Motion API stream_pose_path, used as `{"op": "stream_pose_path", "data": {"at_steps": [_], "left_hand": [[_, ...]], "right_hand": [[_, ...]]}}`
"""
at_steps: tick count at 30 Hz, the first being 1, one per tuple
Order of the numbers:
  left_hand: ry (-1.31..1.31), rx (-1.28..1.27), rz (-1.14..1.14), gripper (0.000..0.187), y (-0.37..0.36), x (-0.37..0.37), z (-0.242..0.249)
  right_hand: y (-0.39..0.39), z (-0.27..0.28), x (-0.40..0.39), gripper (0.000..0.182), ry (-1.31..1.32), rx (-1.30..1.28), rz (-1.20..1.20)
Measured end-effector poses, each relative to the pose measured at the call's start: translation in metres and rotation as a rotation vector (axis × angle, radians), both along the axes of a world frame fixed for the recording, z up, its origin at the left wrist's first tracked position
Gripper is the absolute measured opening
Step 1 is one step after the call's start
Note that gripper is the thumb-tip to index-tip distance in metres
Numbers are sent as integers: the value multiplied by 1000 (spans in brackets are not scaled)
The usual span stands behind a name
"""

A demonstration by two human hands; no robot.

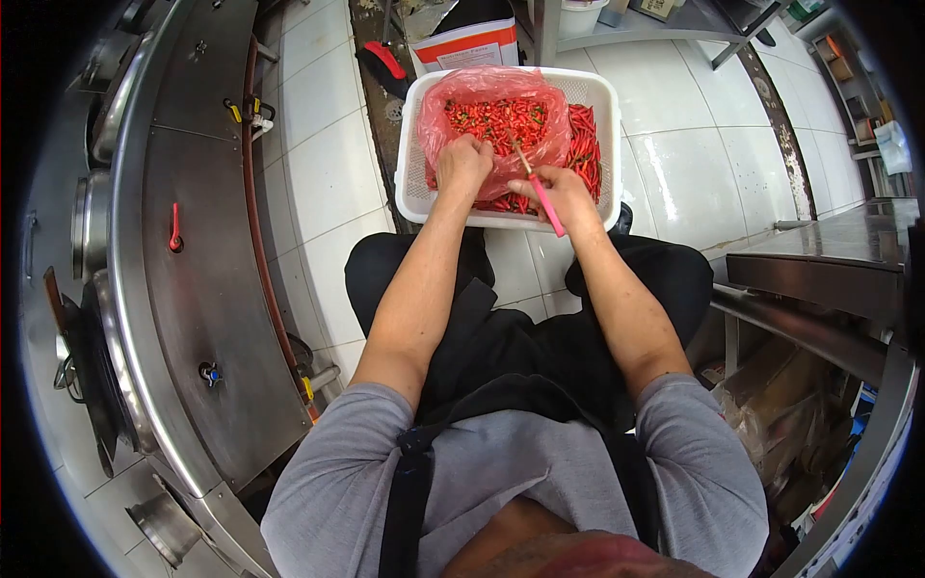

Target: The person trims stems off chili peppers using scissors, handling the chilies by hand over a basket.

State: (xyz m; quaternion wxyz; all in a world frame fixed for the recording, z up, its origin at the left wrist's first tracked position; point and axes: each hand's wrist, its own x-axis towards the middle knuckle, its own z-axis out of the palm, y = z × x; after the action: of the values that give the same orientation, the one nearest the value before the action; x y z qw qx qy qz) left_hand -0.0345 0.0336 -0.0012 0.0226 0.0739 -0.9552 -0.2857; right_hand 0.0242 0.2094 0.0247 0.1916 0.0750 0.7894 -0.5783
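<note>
From where I stood, the red chillies lay heaped in a thin pink bag, itself inside a white basket just beyond the person's knees, with more loose chillies to the right of the bag. The left hand was bent over the bag's near side, fingers drawn together; I couldn't tell whether they pinched a chilli. The right hand was wrapped around a pink-handled tool, its tip over the heap. Each chilli looked next to weightless, smooth enough to slip and easily bruised, so the stem end seemed the best place for a light pinch. The bag looked limp, probably handled best by a gathered fold of its rim; the basket looked stiff, its broad lip the natural hold.
</note>
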Motion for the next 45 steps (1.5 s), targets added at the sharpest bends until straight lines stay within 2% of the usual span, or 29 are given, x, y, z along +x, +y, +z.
{"op": "stream_pose_path", "data": {"at_steps": [1, 3, 6, 7, 9, 10, 11, 12, 13, 14, 20, 23, 26, 27, 29, 33, 36, 39, 41, 43, 45], "left_hand": [[-4, 12, -2, 20, 0, -2, 2], [-21, 28, -10, 20, 5, 0, 7], [9, 328, -212, 22, 22, 9, 5], [0, 331, -215, 22, 27, 12, 3], [-225, 227, -499, 23, 40, 17, -1], [-345, 110, -570, 25, 47, 18, 1], [-346, 112, -574, 25, 56, 19, -15], [-421, -94, -538, 27, 64, 19, -46], [-492, -300, -498, 30, 70, 20, -45], [-552, -248, -471, 36, 73, 24, -45], [-557, -174, -396, 32, 81, 30, -31], [-516, -158, -417, 34, 82, 30, -40], [-476, -151, -481, 30, 78, 21, -77], [-474, -153, -485, 30, 79, 22, -71], [-455, -33, -576, 23, 79, 25, -61], [-467, 107, -576, 18, 75, 24, -43], [-445, 162, -510, 17, 64, 19, -33], [-532, 302, -434, 16, 51, 13, -16], [-509, 498, -368, 16, 41, 15, 5], [-468, 497, -343, 14, 32, 13, 16], [-457, 778, -193, 13, 23, 13, 28]], "right_hand": [[4, 3, -1, 43, -3, 1, 1], [20, 8, -4, 37, -10, -160, -113], [43, 28, -4, 28, 80, -336, -345], [48, 34, -4, 31, 123, -397, -413], [57, 38, -2, 27, 169, -466, -482], [58, 37, -1, 27, 168, -464, -485], [57, 37, 0, 27, 159, -453, -481], [56, 36, 0, 27, 151, -443, -476], [55, 34, 1, 27, 153, -441, -478], [53, 32, 2, 30, 124, -410, -443], [49, 21, 5, 39, 99, -393, -400], [49, 26, 5, 32, 80, -351, -405], [50, 22, 4, 39, 101, -346, -397], [50, 21, 5, 39, 104, -347, -401], [51, 20, 4, 37, 106, -355, -400], [51, 22, 4, 36, 116, -380, -396], [49, 23, 3, 36, 120, -382, -387], [45, 18, 2, 37, 109, -359, -372], [41, 17, 2, 31, 101, -307, -335], [38, 17, 2, 33, 76, -300, -293], [33, 10, 3, 35, 52, -290, -252]]}}
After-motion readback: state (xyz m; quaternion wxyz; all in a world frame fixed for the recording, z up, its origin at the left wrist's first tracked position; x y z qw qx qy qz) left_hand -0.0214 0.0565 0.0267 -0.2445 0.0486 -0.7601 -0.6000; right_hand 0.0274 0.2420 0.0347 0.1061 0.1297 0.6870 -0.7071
